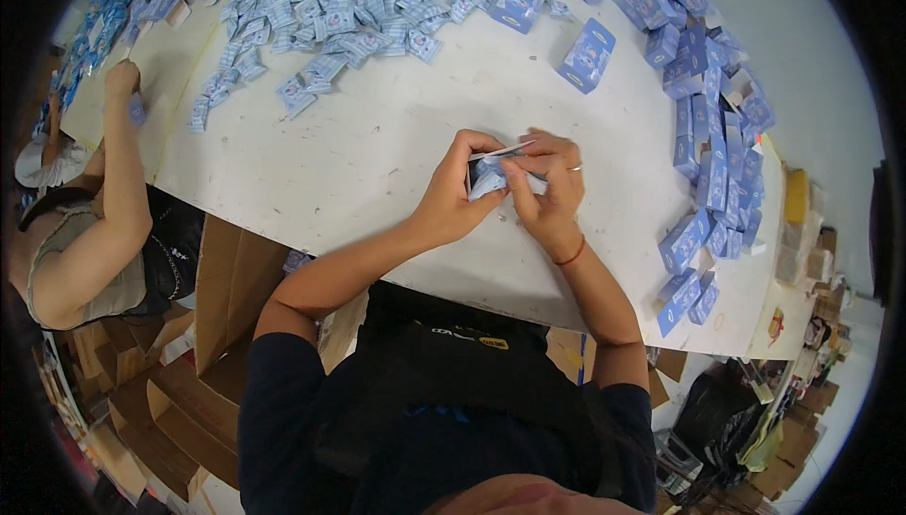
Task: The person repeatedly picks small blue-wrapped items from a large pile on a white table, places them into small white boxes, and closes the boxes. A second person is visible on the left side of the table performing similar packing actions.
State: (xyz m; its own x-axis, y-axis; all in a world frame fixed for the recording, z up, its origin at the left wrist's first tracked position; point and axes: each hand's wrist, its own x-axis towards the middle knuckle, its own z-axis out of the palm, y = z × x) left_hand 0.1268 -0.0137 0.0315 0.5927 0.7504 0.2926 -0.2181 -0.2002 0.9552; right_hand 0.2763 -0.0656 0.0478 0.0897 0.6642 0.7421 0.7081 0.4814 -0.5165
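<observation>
from here, toward the table's (377, 151) near edge, my left hand (451, 196) grips an open box (511, 150), my right hand (550, 189) pinches a blue sachet (488, 180) at its mouth, seemingly mid-filling, so pressing it inside is called for next

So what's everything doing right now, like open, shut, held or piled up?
Small box: open, white flap showing
Packet: at the small box's opening
Left hand: curled around the small box
Right hand: thumb on the packet
Packet pile: loose, heaped
Boxes on the right: crowded together, some open
Brown carton: flaps open
</observation>
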